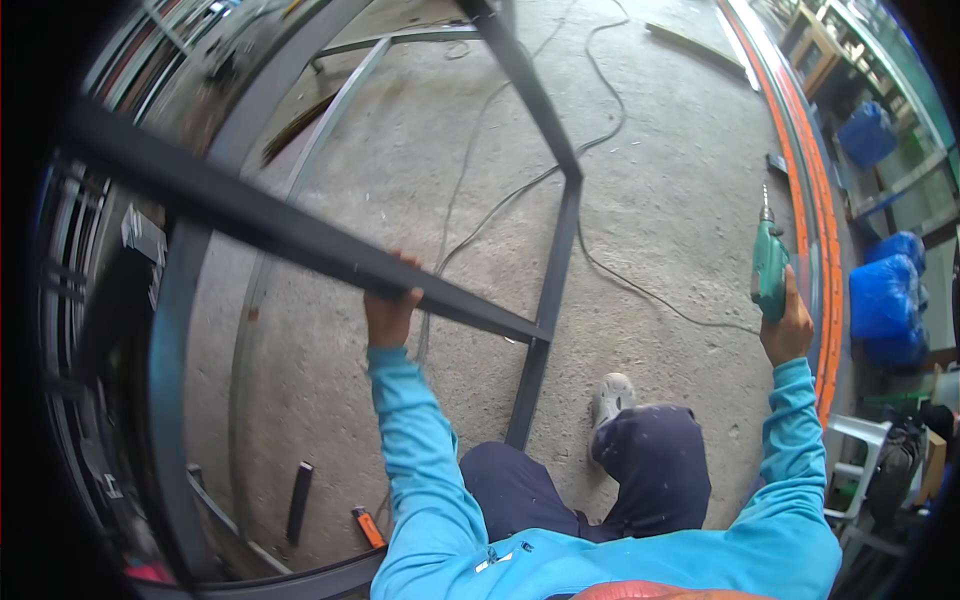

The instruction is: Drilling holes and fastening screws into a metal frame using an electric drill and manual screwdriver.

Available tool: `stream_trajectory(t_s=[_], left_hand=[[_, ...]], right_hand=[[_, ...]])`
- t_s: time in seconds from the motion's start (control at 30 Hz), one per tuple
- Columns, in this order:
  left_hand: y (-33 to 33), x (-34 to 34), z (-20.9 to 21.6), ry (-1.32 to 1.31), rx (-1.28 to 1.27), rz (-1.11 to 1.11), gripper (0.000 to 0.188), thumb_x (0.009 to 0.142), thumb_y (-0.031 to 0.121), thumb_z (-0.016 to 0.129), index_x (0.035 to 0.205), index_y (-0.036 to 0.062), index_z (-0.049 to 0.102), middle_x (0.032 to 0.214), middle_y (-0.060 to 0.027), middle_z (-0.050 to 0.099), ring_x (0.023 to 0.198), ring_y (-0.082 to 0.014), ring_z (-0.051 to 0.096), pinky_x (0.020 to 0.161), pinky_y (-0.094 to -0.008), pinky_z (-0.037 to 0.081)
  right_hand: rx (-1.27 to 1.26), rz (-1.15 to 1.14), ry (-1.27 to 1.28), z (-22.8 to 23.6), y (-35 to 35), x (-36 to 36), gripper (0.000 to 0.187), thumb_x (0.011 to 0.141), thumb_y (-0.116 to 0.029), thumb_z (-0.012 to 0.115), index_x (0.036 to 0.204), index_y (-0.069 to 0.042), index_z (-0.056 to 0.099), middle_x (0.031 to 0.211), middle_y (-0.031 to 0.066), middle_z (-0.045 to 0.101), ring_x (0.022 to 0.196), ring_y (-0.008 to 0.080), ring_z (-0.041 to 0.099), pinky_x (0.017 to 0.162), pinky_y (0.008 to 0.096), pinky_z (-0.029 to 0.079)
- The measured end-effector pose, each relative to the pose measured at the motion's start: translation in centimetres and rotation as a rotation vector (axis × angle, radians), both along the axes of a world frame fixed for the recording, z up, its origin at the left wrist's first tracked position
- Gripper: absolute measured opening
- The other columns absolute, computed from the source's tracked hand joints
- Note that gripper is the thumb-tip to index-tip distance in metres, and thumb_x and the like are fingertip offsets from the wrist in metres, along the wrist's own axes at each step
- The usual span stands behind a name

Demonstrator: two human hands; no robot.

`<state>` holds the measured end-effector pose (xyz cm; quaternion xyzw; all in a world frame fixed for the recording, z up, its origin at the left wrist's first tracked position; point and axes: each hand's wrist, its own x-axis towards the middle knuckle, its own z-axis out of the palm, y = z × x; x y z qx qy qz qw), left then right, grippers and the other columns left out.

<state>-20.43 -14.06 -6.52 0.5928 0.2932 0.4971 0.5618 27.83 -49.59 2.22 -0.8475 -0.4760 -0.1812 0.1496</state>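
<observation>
My left hand point(390, 308) is wrapped round a dark grey metal bar point(290, 228), its thumb on the near face and fingertips over the top. That bar belongs to a large metal frame point(562, 250) and meets its upright member near the middle of the view. Out to the right, my right hand point(788, 325) grips a green power drill point(770, 262) by its handle. A silver drill bit point(767, 200) points away from me, apart from the frame. The drill's cord seems to run left across the floor.
Grey cables point(600, 135) snake over the concrete floor point(670, 240). Orange and silver beams point(815, 215) run along the right side, with blue wrapped containers point(888, 300) beyond. A short dark bar point(299, 502) and an orange-handled tool point(368, 527) lie at lower left. A white stool point(858, 440) stands right.
</observation>
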Motion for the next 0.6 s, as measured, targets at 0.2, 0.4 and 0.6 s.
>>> stream_trajectory(t_s=[0.2,0.4,0.6], left_hand=[[-5.4,-1.1,4.8,1.192,-0.028,0.077,0.043,0.096,0.036,0.055,0.116,-0.0028,0.059,0.117,-0.0239,0.060,0.112,-0.0416,0.054,0.096,-0.0490,0.042],[-22.9,-4.5,9.0,1.673,-1.015,-0.452,0.077,0.081,0.066,0.064,0.119,-0.0009,0.067,0.119,-0.0186,0.067,0.116,-0.0336,0.061,0.100,-0.0439,0.045],[-26.3,2.9,13.9,1.109,-1.004,-0.403,0.069,0.080,0.064,0.068,0.111,0.0023,0.071,0.112,-0.0186,0.070,0.107,-0.0301,0.066,0.096,-0.0407,0.048]], right_hand=[[-0.108,0.085,-0.068,19.4,0.6,10.1,0.080,0.069,0.005,0.069,0.144,-0.008,0.043,0.093,0.0185,0.066,0.081,0.0372,0.066,0.071,0.0445,0.052],[-0.064,0.167,-0.189,41.8,3.8,21.3,0.080,0.070,0.003,0.071,0.144,-0.009,0.044,0.096,0.0183,0.066,0.083,0.0368,0.066,0.070,0.0429,0.051],[0.172,0.172,-0.212,55.5,15.1,26.0,0.084,0.070,0.006,0.065,0.147,-0.012,0.038,0.109,0.0203,0.066,0.094,0.0412,0.065,0.082,0.0451,0.053]])
